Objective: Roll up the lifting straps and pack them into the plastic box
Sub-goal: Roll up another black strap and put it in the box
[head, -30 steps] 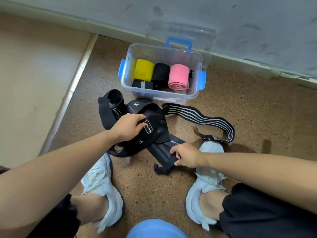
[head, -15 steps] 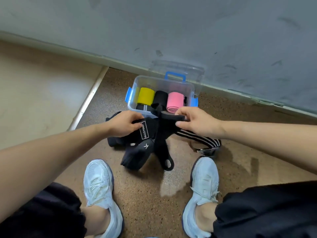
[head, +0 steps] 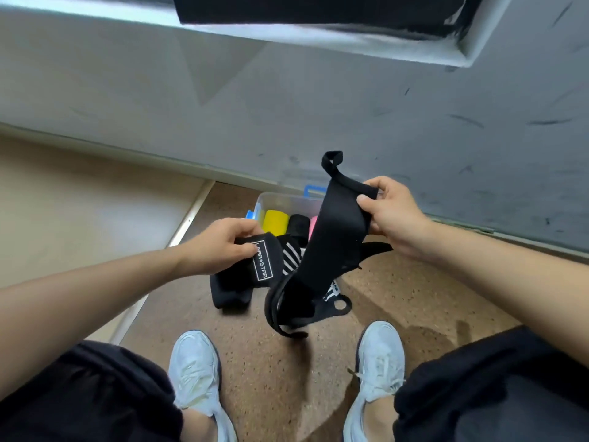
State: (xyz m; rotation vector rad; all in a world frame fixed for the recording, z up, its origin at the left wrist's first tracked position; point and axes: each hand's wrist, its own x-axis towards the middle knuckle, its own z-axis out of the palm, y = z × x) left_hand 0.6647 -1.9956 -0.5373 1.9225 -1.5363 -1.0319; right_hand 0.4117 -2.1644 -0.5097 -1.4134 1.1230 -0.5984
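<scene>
My right hand point(head: 390, 212) grips the upper end of a wide black lifting strap point(head: 325, 244), held up in front of me with its thin loop sticking up. My left hand point(head: 220, 245) pinches the labelled black end of the strap bundle point(head: 251, 272), which has white stripes and hangs to the floor. Behind them stands the clear plastic box point(head: 271, 200) with blue clips. It holds a yellow roll point(head: 275, 220), a black roll point(head: 298, 224) and a pink roll point(head: 313, 223), mostly hidden by the raised strap.
A grey wall point(head: 318, 116) rises right behind the box, with a dark ledge above. A pale floor panel point(head: 79, 202) lies to the left of the brown speckled floor point(head: 287, 378). My two white shoes point(head: 194, 371) stand below the straps.
Both hands lifted the black straps higher off the floor. My right hand raised one strap end upright, above the box. The view tilted up toward the wall.
</scene>
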